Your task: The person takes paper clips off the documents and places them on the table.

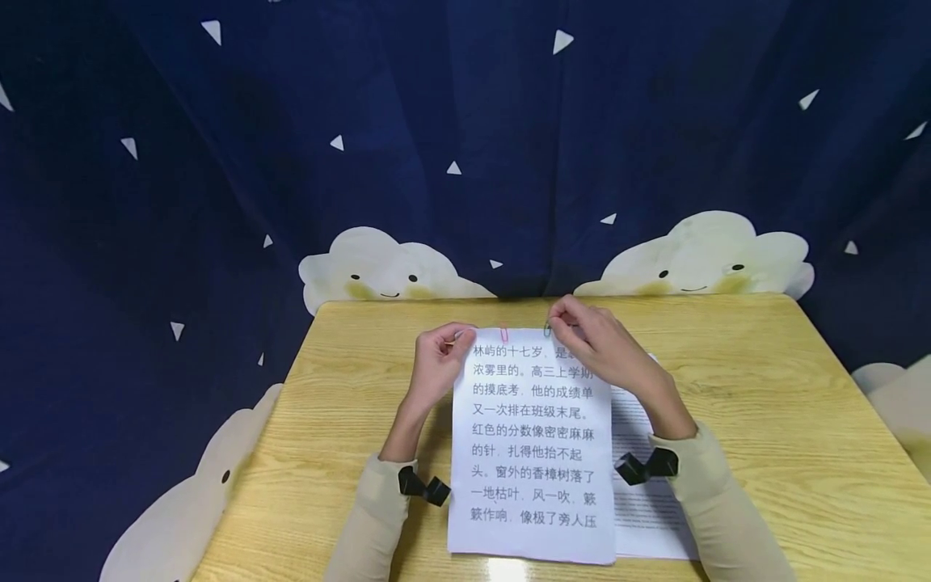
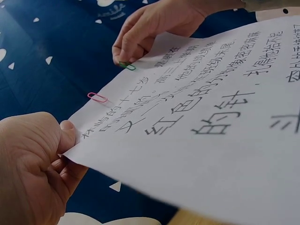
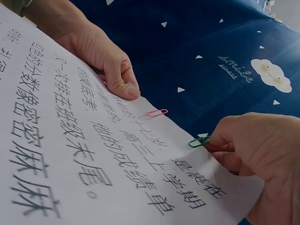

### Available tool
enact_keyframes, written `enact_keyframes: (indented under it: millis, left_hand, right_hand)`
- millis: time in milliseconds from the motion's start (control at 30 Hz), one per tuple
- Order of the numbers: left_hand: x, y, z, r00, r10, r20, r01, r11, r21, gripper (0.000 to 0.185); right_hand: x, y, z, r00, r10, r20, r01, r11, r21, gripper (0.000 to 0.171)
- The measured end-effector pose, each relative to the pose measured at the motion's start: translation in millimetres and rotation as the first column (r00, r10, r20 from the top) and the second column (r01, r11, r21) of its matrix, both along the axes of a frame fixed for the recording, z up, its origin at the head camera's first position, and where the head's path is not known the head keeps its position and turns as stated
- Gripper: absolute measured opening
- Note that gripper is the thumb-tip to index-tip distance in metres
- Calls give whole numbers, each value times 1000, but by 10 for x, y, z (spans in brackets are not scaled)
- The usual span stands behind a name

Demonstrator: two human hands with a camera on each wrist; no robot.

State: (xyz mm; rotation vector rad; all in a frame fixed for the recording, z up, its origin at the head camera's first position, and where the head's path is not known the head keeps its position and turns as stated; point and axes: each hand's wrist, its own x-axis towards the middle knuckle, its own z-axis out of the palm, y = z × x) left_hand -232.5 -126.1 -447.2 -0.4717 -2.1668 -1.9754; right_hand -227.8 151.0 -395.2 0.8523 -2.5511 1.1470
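Observation:
A white paper sheet with large printed Chinese characters is held up in front of me, its top edge away from me. My left hand grips the sheet's top left corner, thumb on the printed face and fingers behind. At the top edge, toward the right, my right hand pinches the outer end of a green paper clip. That clip's other end overlaps the sheet's edge. Between the two hands, a pink paper clip sits on the same edge, part of it sticking out past the paper.
Beneath the held sheet, toward the right, more pages with small print lie on the wooden table. A dark blue curtain with white triangles and smiling clouds hangs behind the table. A black device is strapped near the right wrist.

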Motion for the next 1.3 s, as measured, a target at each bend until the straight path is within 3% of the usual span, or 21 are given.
enact_keyframes:
  millis: [300, 1000, 1300]
  left_hand:
    - [-11, 12, -20, 1000, 3, 2, -3, 1000, -2, 15]
    - [-22, 5, -59, 999, 40, 5, -40, 998, -39, 15]
    - [-40, 4, -76, 999, 43, -1, -43, 998, -41, 15]
  right_hand:
    - [-24, 47, 17, 1000, 9, -16, -10, 999, -35, 8]
    - [-72, 219, 44, 999, -43, 5, 42, 999, 32, 11]
    - [-101, 357, 44, 997, -67, 25, 67, 998, 8, 9]
